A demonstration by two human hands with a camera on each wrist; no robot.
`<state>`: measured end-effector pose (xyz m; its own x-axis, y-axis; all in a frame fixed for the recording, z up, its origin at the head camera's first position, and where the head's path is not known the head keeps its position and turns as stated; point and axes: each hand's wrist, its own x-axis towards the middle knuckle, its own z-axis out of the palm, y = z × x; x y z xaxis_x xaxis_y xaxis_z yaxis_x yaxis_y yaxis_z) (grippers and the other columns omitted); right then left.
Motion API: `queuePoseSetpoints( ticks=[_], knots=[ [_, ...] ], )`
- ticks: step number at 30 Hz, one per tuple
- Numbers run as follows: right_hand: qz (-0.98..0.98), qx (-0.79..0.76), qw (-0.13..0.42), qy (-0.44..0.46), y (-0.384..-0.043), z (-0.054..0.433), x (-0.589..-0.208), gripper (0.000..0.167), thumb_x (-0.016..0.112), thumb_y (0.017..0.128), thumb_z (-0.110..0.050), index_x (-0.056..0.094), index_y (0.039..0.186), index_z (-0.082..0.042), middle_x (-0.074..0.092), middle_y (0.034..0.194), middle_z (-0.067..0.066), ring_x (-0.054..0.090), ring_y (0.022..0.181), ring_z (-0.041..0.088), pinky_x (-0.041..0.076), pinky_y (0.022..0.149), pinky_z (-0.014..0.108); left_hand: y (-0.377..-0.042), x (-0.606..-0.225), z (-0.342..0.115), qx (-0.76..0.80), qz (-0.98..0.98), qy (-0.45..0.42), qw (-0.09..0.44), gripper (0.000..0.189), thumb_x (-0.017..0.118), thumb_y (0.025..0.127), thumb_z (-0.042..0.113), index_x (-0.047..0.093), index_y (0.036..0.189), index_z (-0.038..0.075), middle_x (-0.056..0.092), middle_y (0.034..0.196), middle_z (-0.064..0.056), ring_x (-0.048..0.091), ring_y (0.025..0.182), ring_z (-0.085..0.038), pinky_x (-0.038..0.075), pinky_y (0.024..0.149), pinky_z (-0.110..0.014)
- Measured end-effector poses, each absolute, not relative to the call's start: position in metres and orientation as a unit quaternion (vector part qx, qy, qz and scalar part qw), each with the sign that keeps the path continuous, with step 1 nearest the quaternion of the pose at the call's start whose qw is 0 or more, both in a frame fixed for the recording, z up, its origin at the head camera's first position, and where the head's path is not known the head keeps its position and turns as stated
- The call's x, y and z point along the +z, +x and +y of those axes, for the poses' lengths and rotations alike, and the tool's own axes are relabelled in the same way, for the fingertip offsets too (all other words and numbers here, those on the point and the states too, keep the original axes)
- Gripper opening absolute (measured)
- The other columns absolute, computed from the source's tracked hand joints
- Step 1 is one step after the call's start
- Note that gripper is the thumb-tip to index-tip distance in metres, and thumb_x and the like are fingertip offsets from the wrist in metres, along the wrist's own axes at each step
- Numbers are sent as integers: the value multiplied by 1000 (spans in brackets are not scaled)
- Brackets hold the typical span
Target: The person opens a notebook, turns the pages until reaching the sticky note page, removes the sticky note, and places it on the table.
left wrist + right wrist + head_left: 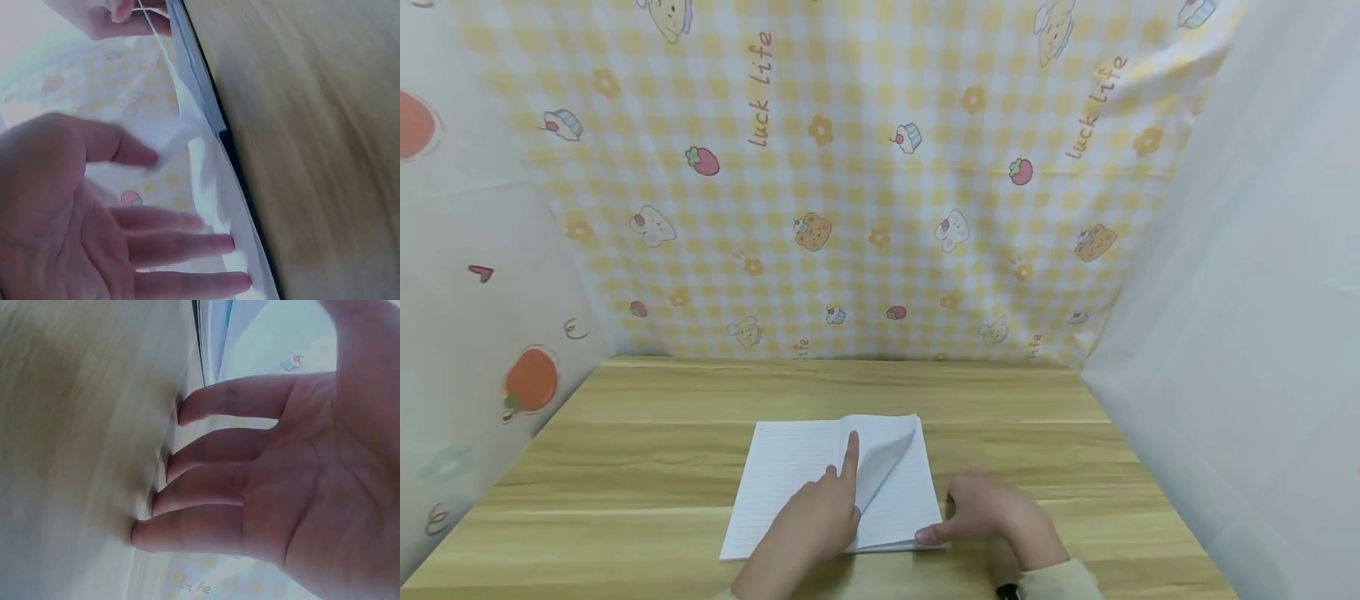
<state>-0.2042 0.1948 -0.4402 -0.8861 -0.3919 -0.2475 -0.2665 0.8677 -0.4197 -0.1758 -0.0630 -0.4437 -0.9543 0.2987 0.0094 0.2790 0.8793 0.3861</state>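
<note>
An open notebook (895, 517) with lined white pages lies on the wooden table. One page (880, 454) on its right half is lifted into a curl, its top right corner near the notebook's far corner. My left hand (823, 512) lies across the middle, index finger extended over the curled page near the fold. In the left wrist view its other fingers (187, 250) reach straight to the paper. My right hand (988, 508) is at the near right corner, thumb on the page edge. In the right wrist view, its spread fingers (212, 450) touch the tabletop beside the notebook.
The wooden table (662, 467) extends around the notebook. A yellow checked curtain (880, 183) hangs behind it, with pale sheets (1247, 292) at both sides. A small black object (1008, 591) shows by the right sleeve (1060, 581).
</note>
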Motion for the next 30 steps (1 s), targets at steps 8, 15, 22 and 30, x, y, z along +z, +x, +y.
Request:
queuePoseSetpoints(
  ticks=[8,15,22,30],
  knots=[
    [954,-181,172,-169,-200,191,-441,53,87,78,-60,73,75,-8,56,63,-6,48,59,11,41,54,28,-178,-447,-59,-126,951,247,-139,70,84,86,20,60,147,45,30,177,0,28,164,-37,31,115,-85],
    [950,-198,183,-156,-201,190,-440,50,86,81,-57,73,73,-10,45,58,-8,36,55,9,31,51,25,-172,-444,-66,-121,959,248,-67,3,81,88,19,82,90,22,80,122,-1,62,140,-25,39,122,-68],
    [951,-198,179,-155,-203,187,-441,52,87,82,-54,57,60,-17,35,57,-10,29,54,8,28,50,25,-165,-452,-72,9,983,180,19,36,75,91,8,73,127,7,70,136,-23,72,121,-41,64,94,-54],
    [954,-206,164,-146,-205,182,-447,60,87,83,-49,42,54,-22,30,53,-13,25,52,6,24,49,23,-171,-448,-73,95,975,168,111,60,72,84,12,63,143,1,55,153,-32,56,140,-53,53,112,-62]
  ],
)
